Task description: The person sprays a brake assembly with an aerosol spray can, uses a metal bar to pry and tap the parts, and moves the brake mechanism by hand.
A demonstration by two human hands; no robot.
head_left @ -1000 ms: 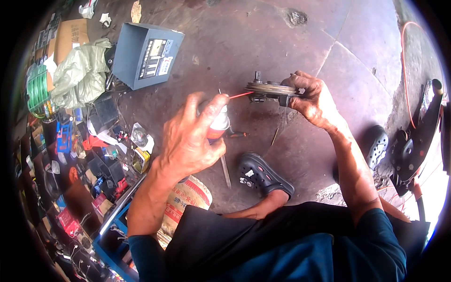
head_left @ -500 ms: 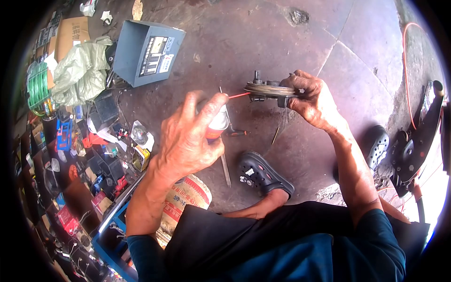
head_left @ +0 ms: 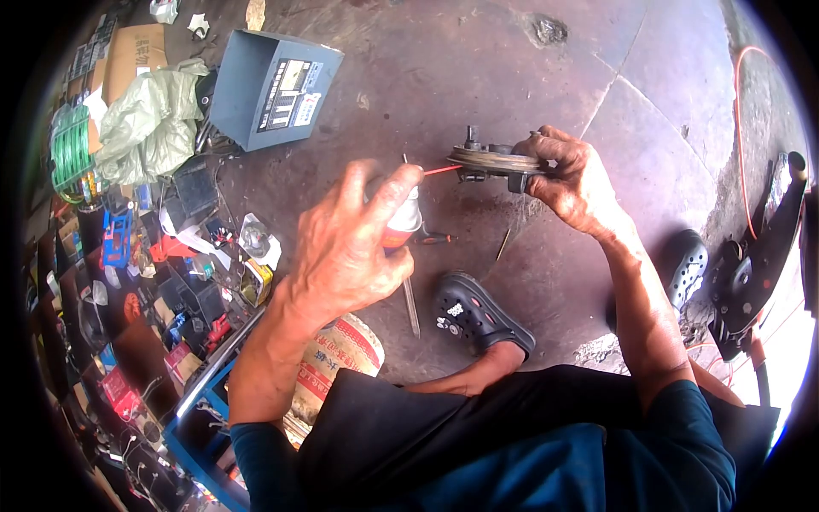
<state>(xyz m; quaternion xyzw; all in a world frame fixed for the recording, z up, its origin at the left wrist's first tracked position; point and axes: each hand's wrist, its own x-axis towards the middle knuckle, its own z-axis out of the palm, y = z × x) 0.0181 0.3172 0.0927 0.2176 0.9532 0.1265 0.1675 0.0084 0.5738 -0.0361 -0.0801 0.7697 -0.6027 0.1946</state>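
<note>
My left hand (head_left: 354,235) is wrapped round a spray can (head_left: 404,220), with a finger on its top. From the can's nozzle a thin red straw (head_left: 441,170) reaches to the near edge of a round metal disc-like part (head_left: 495,160), perhaps a brake disc. That part has black fittings above and below its rim. My right hand (head_left: 572,175) pinches it at its right side, thumb underneath and fingers over the top, holding it edge-on above the floor. Below lie a screwdriver (head_left: 437,238) and a long metal rod (head_left: 411,309).
A grey box (head_left: 277,94) stands on the floor at upper left. Cluttered tools and parts fill the left side, beside a blue tray (head_left: 183,448). A printed sack-like seat (head_left: 341,354) is near my legs. Black clogs (head_left: 478,314) are on my feet. An orange cable (head_left: 739,119) runs at right.
The view has shifted slightly. My left hand and the can appear a little to the right, and the straw still points at the round part's edge. My right hand keeps its hold.
</note>
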